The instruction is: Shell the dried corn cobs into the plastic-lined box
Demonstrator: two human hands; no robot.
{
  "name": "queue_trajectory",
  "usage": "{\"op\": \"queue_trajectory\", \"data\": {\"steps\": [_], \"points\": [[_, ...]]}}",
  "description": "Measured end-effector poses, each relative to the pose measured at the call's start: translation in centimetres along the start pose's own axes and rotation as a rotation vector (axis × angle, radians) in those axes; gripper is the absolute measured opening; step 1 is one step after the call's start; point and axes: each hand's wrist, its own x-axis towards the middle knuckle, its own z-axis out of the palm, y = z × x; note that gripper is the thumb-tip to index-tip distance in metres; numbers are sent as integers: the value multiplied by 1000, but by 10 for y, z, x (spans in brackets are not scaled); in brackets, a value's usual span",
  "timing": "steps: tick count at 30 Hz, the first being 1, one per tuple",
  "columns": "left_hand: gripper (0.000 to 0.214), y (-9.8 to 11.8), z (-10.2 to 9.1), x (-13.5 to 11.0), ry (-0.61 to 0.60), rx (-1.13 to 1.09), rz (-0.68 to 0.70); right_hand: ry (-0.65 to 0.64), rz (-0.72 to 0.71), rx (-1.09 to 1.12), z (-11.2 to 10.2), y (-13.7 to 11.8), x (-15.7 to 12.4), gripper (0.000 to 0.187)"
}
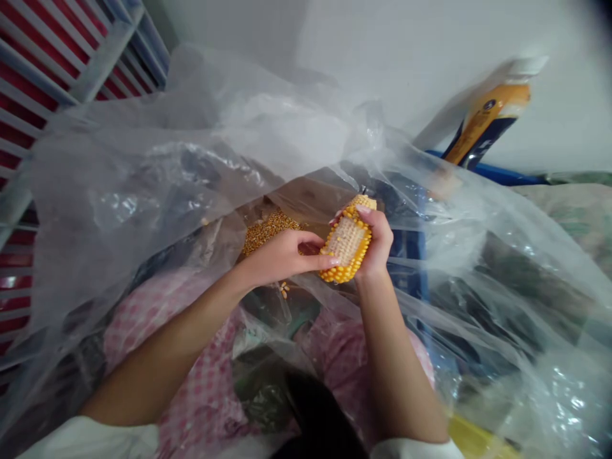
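Over clear plastic sheeting [268, 127], a half-stripped corn cob [347, 239] stands tilted, its pale bare core showing between rows of yellow kernels. Its bumpy surface could slip from a loose grip, and any kernels knocked off could scatter beyond the folds of sheeting. The right hand [377, 242] is clamped around the cob's far side; the left hand [282, 258] sits beside it, half open, its fingertips [332, 261] on the cob's near edge. Left of the cob, a heap of kernels [270, 233] lies among the folds; below the cob shows pink checked cloth [201, 376], and beyond it a yellow-and-navy bottle [488, 121] leans against a wall [430, 64].
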Motion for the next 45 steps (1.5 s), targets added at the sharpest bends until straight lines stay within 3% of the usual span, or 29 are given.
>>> {"op": "queue_trajectory", "data": {"steps": [6, 12, 26, 34, 40, 42, 45], "points": [[31, -2, 4, 1, 77, 29, -8, -19, 46, -3, 1, 3, -1, 22], [35, 0, 3, 0, 1, 18, 4, -14, 75, 16, 3, 2, -1, 20], [35, -7, 12, 1, 201, 204, -13, -1, 136, 2, 2, 4, 0, 19], [34, 0, 14, 0, 206, 232, 40, 11, 107, -21, 2, 5, 1, 19], [38, -7, 16, 4, 248, 248, 21, 19, 104, -12, 2, 4, 0, 19], [41, -9, 15, 5, 236, 199, 19, 12, 98, -9, 2, 4, 0, 19], [40, -7, 11, 5, 118, 114, 44, 18, 80, -6, 1, 3, 2, 19]]}}
